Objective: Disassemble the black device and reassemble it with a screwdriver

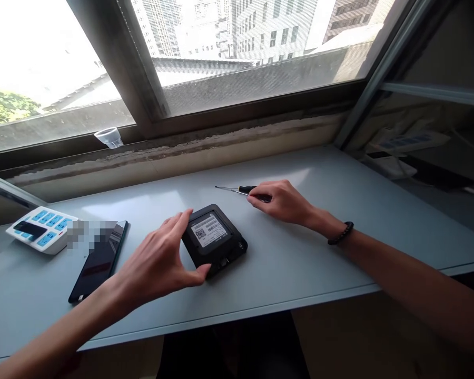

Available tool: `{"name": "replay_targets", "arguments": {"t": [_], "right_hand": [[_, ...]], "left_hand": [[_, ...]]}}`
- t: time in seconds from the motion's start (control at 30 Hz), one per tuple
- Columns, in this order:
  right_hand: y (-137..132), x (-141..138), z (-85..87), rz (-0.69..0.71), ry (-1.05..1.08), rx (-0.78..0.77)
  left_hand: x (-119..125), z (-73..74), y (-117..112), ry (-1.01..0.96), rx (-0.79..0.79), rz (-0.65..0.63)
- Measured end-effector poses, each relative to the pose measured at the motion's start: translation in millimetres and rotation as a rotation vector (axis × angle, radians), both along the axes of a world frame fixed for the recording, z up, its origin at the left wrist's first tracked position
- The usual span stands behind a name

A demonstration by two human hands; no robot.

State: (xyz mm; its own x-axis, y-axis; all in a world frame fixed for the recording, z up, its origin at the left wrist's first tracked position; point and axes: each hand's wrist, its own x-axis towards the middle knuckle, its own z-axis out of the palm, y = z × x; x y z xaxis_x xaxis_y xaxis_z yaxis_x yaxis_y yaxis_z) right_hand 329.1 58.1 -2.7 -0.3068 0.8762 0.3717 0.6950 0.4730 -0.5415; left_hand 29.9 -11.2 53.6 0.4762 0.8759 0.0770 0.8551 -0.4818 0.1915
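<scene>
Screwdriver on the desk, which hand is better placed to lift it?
Right. The right hand pinches the handle of the screwdriver, whose tip points left along the desk. The left hand is busy: its grip spans the black box, thumb on the near edge, fingers on the far corner.

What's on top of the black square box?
A white label with a QR code lies on the black square plastic box. Fingers of the left hand hide its left edge.

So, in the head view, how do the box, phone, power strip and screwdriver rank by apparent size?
1. box
2-3. phone and power strip: too alike to rank; the phone is partly blurred and lies nearer the camera
4. screwdriver: thin, partly under the right hand
</scene>
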Motion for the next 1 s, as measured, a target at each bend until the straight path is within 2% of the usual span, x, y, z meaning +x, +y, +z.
{"name": "replay_targets", "arguments": {"t": [0.23, 0.37, 0.43, 0.5, 0.6, 0.77, 0.87, 1.0], "right_hand": [[-4.5, -2.5, 10.7, 0.049, 0.210, -0.209], [-5.2, -4.2, 15.4, 0.132, 0.343, -0.328], [-5.7, -3.6, 17.9, 0.127, 0.356, -0.351], [-5.4, -0.8, 20.3, 0.060, 0.331, -0.348], [-1.4, 8.3, 23.1, -0.117, 0.239, -0.300], [18.2, 32.6, 17.4, -0.361, 0.032, -0.233], [31.9, 44.3, 7.1, -0.401, -0.088, -0.282], [43.2, 49.8, -5.2, -0.367, -0.183, -0.326]], "left_hand": [[-12.7, 2.2, 10.0, -0.209, -0.086, 0.154], [-14.4, 8.6, 22.8, -0.375, -0.282, 0.208], [-14.1, 12.0, 33.7, -0.467, -0.456, 0.199], [-13.2, 13.7, 45.2, -0.560, -0.580, 0.236], [-12.0, 12.6, 57.7, -0.748, -0.732, 0.249], [-15.8, 9.0, 63.1, -0.962, -0.829, 0.259], [-21.7, 9.6, 62.3, -1.036, -0.827, 0.276], [-30.2, 11.7, 56.9, -1.182, -0.861, 0.264]]}}
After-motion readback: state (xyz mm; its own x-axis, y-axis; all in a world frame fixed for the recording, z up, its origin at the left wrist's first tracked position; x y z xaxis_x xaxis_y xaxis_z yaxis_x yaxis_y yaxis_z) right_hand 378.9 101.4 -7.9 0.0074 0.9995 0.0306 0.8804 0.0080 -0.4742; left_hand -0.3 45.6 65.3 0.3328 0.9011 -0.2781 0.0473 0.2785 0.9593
